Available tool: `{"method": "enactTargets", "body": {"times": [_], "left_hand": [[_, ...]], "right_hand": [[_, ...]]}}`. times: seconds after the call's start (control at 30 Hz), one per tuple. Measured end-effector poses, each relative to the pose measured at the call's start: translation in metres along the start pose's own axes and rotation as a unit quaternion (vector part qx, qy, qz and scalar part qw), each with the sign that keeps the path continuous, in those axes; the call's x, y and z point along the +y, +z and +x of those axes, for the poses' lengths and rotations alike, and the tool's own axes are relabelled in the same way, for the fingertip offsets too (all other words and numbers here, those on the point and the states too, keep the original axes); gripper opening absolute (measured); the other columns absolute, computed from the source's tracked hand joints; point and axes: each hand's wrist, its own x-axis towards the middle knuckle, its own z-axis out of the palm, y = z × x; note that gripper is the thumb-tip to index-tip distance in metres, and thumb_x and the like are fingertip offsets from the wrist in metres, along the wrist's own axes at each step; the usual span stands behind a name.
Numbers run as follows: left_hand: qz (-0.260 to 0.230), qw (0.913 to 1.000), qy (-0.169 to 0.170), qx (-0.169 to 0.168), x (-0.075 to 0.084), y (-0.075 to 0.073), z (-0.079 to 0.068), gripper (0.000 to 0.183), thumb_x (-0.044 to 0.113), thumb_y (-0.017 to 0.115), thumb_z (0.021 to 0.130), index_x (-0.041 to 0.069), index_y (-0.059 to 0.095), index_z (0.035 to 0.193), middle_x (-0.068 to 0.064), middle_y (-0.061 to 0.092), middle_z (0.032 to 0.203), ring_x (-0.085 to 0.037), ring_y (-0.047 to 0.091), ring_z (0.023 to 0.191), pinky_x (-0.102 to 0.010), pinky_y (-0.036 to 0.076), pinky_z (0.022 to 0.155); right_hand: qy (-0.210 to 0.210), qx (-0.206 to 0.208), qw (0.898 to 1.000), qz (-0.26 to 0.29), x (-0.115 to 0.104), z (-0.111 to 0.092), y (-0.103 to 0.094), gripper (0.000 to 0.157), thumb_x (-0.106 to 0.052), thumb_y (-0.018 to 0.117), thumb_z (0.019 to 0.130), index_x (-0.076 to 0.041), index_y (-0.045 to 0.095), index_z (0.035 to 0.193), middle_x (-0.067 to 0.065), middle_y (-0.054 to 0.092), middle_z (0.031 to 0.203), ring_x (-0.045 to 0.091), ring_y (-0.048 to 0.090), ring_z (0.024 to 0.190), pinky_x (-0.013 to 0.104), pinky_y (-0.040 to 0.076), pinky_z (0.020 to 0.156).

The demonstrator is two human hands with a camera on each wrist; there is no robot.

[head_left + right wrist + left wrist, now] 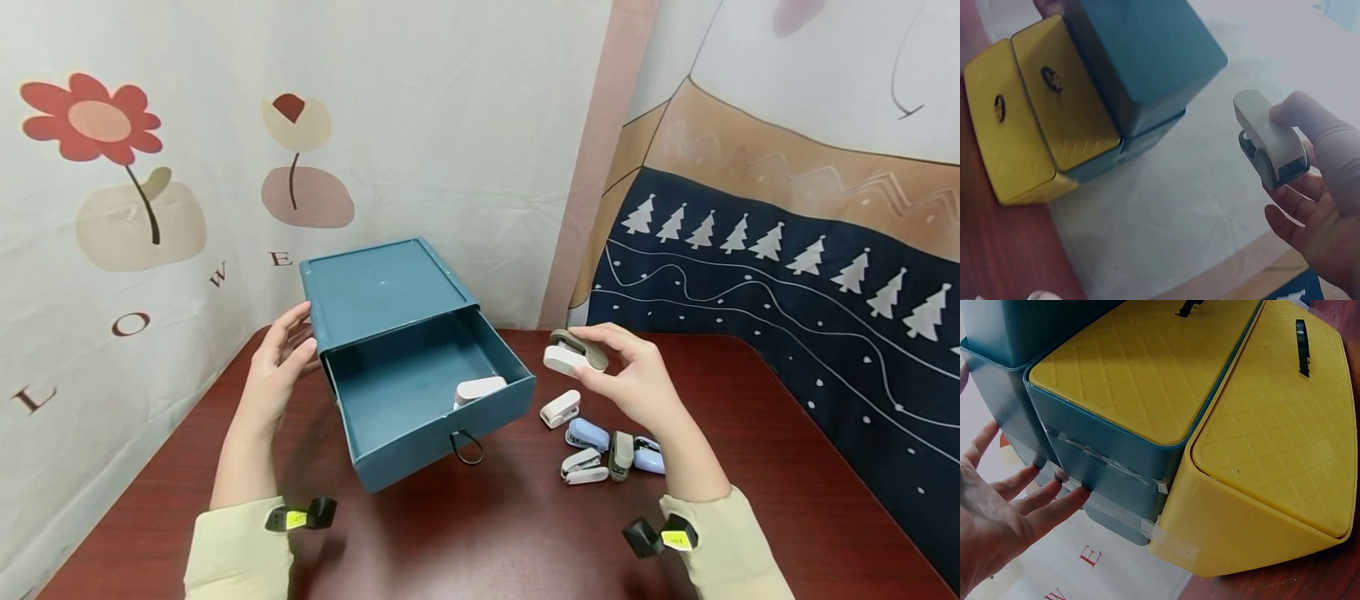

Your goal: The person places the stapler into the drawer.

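My right hand (637, 379) pinches a white and grey-brown stapler (564, 358) between thumb and fingers, raised to the right of the open drawer. In the right wrist view, that same stapler (1269, 128) shows its smooth pale side. A teal drawer cabinet (386, 287) has its top drawer (442, 446) pulled out. Inside the drawer's front right corner lies a white stapler (480, 389). My left hand (270, 379) rests its extended fingers against the cabinet's left side. The left wrist view shows those fingertips (1072, 497) at the teal side wall.
Right of the drawer, several staplers lie on the dark red table (510, 533): a white one (560, 409), blue ones (588, 435) and a grey-brown one (621, 456) among them. Below the pulled-out drawer are yellow drawer fronts (1279, 425). A printed curtain (450, 150) hangs behind.
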Motion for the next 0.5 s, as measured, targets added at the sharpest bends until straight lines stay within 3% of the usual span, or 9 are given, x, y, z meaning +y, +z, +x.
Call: {"method": "enactTargets", "body": {"times": [0.2,0.5], "left_hand": [[-0.012,0.9999,0.001,-0.002,0.000,0.000,0.000,0.052,0.015,0.051,0.098,0.015,0.037,0.148,-0.010,0.038,0.142,-0.022,0.039,0.124,-0.018,0.046,0.083],[-0.005,1.0000,-0.002,-0.002,0.002,0.000,-0.001,0.052,0.016,0.051,0.098,0.015,0.036,0.149,-0.013,0.036,0.144,-0.017,0.040,0.123,-0.016,0.045,0.082]], "right_hand": [[-0.048,0.002,0.998,0.034,-0.011,0.013,0.008,0.041,0.001,0.073,0.081,-0.008,0.067,0.120,0.003,0.063,0.111,0.018,0.054,0.097,0.024,0.047,0.078],[-0.083,-0.053,0.993,0.060,-0.029,0.033,0.023,0.042,0.000,0.074,0.081,-0.008,0.066,0.121,0.002,0.062,0.113,0.020,0.054,0.092,0.029,0.050,0.069]]}}
